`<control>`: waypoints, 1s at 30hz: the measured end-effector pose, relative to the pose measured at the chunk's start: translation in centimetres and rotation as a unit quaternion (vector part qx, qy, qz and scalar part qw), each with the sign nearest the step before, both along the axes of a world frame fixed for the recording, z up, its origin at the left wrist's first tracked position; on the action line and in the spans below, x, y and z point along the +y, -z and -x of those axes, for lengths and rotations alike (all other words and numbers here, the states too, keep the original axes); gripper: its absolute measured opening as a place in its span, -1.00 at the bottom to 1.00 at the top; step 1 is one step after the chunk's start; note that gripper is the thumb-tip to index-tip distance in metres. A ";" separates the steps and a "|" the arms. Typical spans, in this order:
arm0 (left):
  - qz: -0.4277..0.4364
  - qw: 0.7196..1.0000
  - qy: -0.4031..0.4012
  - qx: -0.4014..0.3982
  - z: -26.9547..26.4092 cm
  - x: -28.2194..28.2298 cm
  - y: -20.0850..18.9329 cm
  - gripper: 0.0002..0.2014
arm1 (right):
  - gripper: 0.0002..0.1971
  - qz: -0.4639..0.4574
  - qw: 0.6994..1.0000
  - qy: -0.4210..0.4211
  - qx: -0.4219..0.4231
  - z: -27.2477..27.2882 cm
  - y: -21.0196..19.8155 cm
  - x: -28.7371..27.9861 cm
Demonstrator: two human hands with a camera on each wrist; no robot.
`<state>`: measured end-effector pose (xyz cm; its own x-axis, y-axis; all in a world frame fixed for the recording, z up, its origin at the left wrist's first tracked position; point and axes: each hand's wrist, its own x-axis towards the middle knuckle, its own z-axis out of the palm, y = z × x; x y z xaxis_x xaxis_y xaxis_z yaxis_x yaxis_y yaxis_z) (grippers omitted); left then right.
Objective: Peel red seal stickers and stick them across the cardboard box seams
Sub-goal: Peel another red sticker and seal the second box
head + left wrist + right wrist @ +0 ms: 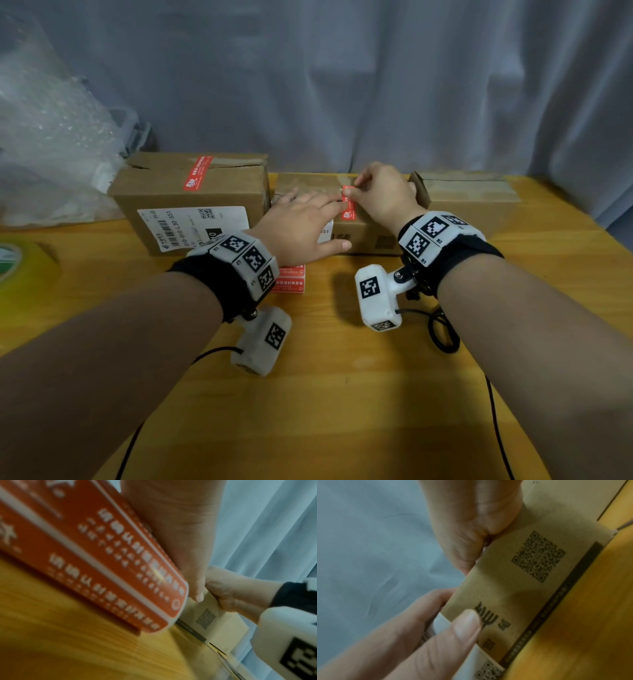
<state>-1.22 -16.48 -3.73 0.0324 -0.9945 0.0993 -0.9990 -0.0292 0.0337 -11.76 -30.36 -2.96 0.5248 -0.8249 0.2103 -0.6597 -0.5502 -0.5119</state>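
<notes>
A small middle cardboard box (368, 236) stands on the wooden table, and its front with a QR code (537, 557) fills the right wrist view. A red seal sticker (348, 207) lies over its top front edge. My right hand (380, 195) pinches the sticker's upper end. My left hand (305, 222) lies flat on the box with straight fingers, the index tip by the sticker and the thumb (195, 588) on the box front. A stack of red sticker sheets (289, 281) sits under my left wrist, close up as the sheets (102, 561) in the left wrist view.
A larger box (191, 198) at the left carries a red seal sticker (198, 173) and a white label. A third box (469, 202) stands at the right. Bubble wrap (51, 144) lies far left, a tape roll (20, 270) at the left edge. Cables (445, 329) trail on the table.
</notes>
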 end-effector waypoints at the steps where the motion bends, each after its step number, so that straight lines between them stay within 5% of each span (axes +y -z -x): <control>1: -0.001 1.000 0.000 -0.001 0.0 0.0 0.0 -0.29 | -0.78 0.009 1.000 0.003 0.005 -0.2 -0.1 -0.1; 7: -0.012 1.000 0.006 0.005 -0.2 0.1 -0.1 -0.29 | -0.73 0.131 0.989 0.025 0.066 -1.2 -1.0 -0.5; 13: -0.038 0.997 -0.025 0.060 0.4 0.2 -1.5 -0.38 | -0.71 0.211 0.960 -0.172 0.068 0.7 -0.3 0.7; 18: -0.035 0.995 -0.028 0.089 0.0 0.0 -1.1 -0.38 | -0.51 0.152 0.947 -0.215 0.185 3.5 -0.1 2.1; 26: -0.091 0.995 -0.031 -0.003 0.0 -0.3 -1.0 -0.28 | -0.54 0.170 0.941 -0.284 0.078 6.0 0.4 3.9; 30: -0.097 0.995 -0.030 -0.014 0.1 -0.2 -1.1 -0.29 | -0.37 0.173 0.940 -0.235 0.175 4.8 -0.4 3.4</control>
<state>-1.37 -16.67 -2.63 0.0915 -0.9915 -0.0922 -0.9958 -0.0913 -0.0062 -16.51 -26.93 -2.55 0.9014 -0.3984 0.1694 -0.3968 -0.9168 -0.0449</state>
